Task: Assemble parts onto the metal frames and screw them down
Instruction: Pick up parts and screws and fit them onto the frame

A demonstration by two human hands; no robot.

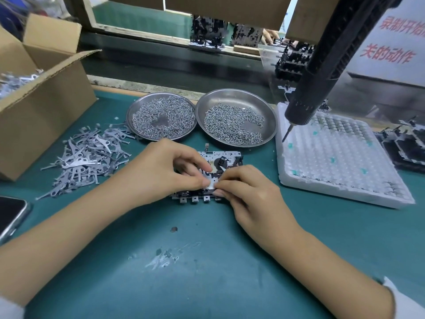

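A metal frame (226, 157) with a black round part lies flat on the green mat at the middle of the bench. My left hand (165, 169) covers its left half, fingers curled, thumb and forefinger pinching a small pale metal part (211, 184) on the frame. My right hand (243, 187) meets it from the right and pinches the same small part with its fingertips. The frame's front tabs (194, 199) show below the hands.
Two steel dishes of screws (161, 116) (234, 122) stand behind the frame. A pile of flat metal levers (85, 157) lies left, beside a cardboard box (43, 111). A hanging electric screwdriver (305, 97) points over a white foam tray (340, 157). A phone (10, 215) lies far left.
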